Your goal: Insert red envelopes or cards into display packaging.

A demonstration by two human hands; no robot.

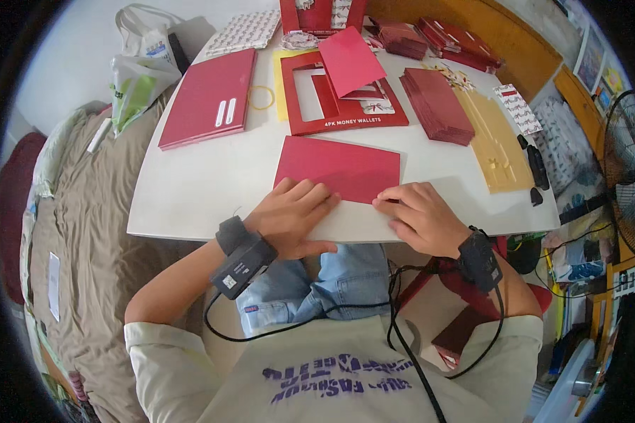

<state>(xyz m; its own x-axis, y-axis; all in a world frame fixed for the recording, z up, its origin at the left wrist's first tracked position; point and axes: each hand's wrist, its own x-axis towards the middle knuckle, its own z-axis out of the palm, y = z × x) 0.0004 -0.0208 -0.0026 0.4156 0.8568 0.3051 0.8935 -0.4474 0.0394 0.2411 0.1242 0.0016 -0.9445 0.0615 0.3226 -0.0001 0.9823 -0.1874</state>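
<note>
A plain red card [338, 166] lies flat on the white table in front of me, close to its near edge. My left hand [296, 211] rests palm down on the card's lower left part, fingers bent over its near edge and thumb apart. At the lower right corner, the bent fingertips of my right hand [418, 214] touch the card; whether they pinch it is hidden. Just beyond lies a red printed cardboard package [349, 124] with cut-out windows, and a loose pinkish-red card [352, 61] lies across it.
Large red folders [211, 100] and a yellow rubber band [261, 98] lie to the left. On the right are a stack of dark red cards [436, 106], a yellowish plastic sheet [495, 143] and black pieces [537, 166]. Black cables [394, 301] run from my wrist devices across my lap.
</note>
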